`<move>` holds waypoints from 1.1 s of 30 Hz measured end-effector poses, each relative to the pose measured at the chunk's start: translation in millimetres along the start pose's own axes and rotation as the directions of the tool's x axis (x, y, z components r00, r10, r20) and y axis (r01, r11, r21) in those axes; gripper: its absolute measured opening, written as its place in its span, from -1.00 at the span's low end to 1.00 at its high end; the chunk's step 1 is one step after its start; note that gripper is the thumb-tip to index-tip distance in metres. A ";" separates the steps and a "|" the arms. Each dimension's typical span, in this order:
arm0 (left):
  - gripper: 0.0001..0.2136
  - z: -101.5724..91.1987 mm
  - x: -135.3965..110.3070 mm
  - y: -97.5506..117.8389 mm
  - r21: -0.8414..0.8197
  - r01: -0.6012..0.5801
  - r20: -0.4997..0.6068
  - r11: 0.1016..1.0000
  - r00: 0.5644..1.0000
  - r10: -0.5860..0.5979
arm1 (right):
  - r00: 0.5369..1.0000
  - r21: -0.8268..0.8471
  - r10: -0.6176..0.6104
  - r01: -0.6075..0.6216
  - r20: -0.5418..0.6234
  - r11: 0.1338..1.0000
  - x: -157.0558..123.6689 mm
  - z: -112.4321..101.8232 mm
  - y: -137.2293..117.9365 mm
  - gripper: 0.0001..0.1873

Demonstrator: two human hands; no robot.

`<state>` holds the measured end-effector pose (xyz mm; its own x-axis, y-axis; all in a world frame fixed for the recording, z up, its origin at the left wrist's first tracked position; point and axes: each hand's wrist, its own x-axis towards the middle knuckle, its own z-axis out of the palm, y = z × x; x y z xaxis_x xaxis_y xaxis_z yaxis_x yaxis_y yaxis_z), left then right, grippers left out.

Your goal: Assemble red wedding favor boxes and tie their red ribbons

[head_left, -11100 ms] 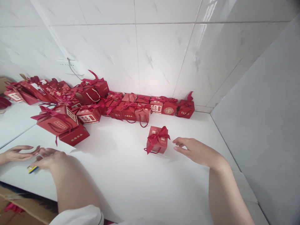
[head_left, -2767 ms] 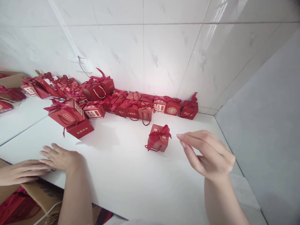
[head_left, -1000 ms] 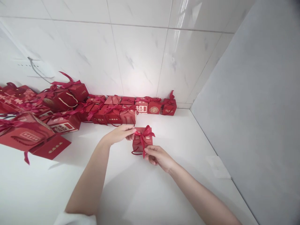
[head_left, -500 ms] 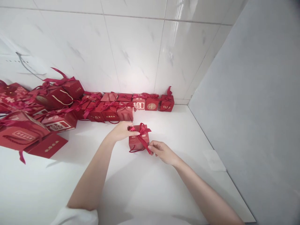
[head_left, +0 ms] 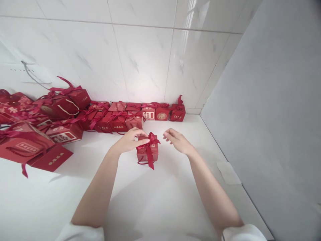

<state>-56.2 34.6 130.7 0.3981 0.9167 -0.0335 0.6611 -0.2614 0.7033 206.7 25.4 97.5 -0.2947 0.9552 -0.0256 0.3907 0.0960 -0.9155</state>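
A small red gift box stands on the white tabletop in front of me. A red ribbon bow sits on its top, and one tail hangs down the near side. My left hand is at the box's left edge, its thumb touching the bow and its fingers curved over the far corner, apart from the thumb. Part of the bow's left side is hidden by that hand. Just right of the box, my right hand hovers with loosely bent fingers and nothing in them. A dark red cord handle droops at the box's front.
Several ribboned red boxes line the tiled wall. Larger red boxes crowd the left side, near a grey cable. A grey panel borders the table on the right, with a flat white piece beside it.
My right hand has let go of the ribbon tail and moved up and slightly right. The tail now hangs straight down the box front. My left hand remains at the bow, thumb and fingers apart.
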 end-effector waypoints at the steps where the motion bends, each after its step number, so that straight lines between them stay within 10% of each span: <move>1: -0.62 0.4 0.2 -0.9 0.005 -0.003 -0.020 1.000 1.000 0.003 | 0.999 -0.007 -0.006 0.006 -0.033 1.000 7.9 1.8 0.1 -0.65; 9: -0.70 10.5 10.0 -14.0 0.002 -0.027 0.015 1.000 1.000 0.027 | 0.986 0.112 0.116 -0.129 0.117 0.985 28.4 27.2 13.9 -0.54; 25: -0.78 14.3 12.1 -10.9 0.065 -0.124 0.139 0.990 0.984 0.114 | 0.865 -0.062 -0.007 0.044 0.501 0.997 4.4 -8.1 3.9 -0.67; 33: -0.68 -27.9 -13.2 -6.0 -0.154 0.042 0.074 0.987 0.997 -0.030 | 0.970 -0.021 -0.008 0.014 0.242 1.000 4.4 -27.2 6.2 -0.66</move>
<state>-83.1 32.5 146.7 0.4236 0.8995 -0.1071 0.5714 -0.1736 0.8021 231.6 37.7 102.6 -0.5006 0.8581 -0.1145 0.4050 0.1152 -0.9070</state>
